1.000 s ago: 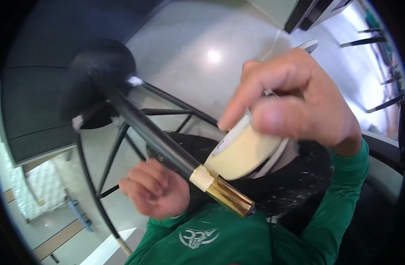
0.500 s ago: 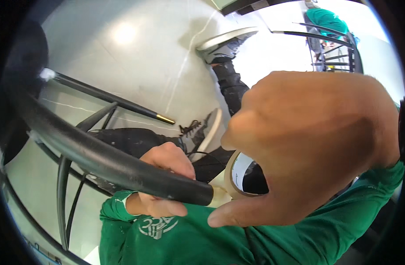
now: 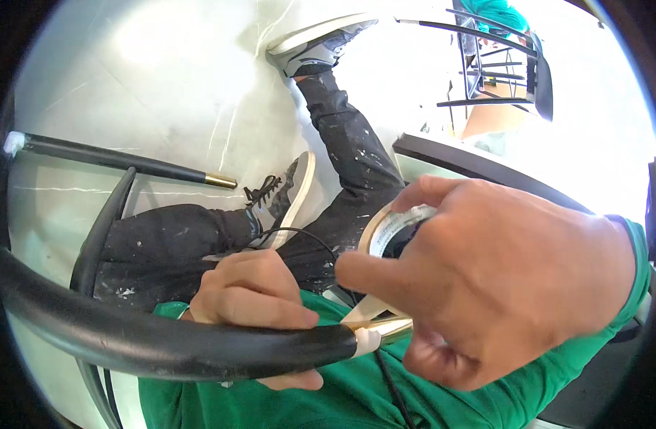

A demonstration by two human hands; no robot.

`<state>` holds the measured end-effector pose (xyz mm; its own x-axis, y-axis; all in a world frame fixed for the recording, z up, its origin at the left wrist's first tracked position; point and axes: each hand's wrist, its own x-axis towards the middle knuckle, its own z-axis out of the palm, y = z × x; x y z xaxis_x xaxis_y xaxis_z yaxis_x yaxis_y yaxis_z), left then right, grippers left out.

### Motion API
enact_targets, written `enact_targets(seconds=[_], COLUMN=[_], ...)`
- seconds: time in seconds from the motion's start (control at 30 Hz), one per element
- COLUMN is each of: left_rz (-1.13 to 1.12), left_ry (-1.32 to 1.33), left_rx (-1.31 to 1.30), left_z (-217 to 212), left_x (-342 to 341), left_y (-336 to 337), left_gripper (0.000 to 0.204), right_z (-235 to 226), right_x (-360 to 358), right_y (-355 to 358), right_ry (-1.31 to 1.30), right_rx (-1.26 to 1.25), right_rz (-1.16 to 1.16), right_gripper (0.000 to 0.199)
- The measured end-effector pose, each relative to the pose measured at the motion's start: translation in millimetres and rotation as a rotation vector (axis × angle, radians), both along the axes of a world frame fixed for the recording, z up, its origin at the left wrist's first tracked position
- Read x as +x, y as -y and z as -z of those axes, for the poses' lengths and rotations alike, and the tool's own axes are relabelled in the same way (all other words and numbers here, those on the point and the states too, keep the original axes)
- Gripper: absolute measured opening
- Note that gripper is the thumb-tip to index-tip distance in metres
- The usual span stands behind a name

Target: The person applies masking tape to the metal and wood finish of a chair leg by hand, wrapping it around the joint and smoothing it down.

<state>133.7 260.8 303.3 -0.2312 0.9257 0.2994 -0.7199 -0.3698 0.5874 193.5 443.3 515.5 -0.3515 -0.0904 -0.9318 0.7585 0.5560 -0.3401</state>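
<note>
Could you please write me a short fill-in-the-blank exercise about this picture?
1. The left hand grips a leg whose main colour is ____.
2. The right hand holds a roll of pale ____.
3. The leg's shiny tip is coloured ____.
4. The person's shirt is ____.

Missing words: black; tape; gold; green.

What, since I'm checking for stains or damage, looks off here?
Pale specks and smears mark the person's black trousers on both legs, standing out against the dark cloth; they could be dried paint, though I can't be sure.
</note>
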Motion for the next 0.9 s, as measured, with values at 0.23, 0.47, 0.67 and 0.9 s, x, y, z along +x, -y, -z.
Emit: enact_targets(seconds=[0.23,0.47,0.67,0.9], left_rz=[0.106,0.062,0.198,0.34], left_ry=[0.014,0.103,-0.04,-0.122], left_rx=[-0.037,-0.137,-0.209,-0.07], left_z=[-3.8,-10.3,-18.2,-15.8], left_x=[-3.9,12.4,7.6,-11.9], left_y=[-3.1,9.2,6.7,-1.5], left_gripper=[0.053,0.055,0.058,0.054], right_z=[-10.6,-21.0,-18.9,-29.2], right_x=[-12.9,-0.6,3.0,-17.0], right_y=[4.7,32.1,54.9,53.8], right_ry=[-0.23,-0.18,-0.219,-0.13], right_rx=[0.168,0.385,0.486,0.476], right_rz=[-0.324,-0.187,-0.307,-0.251], right_gripper=[0.026,0.024,0.023,0.021])
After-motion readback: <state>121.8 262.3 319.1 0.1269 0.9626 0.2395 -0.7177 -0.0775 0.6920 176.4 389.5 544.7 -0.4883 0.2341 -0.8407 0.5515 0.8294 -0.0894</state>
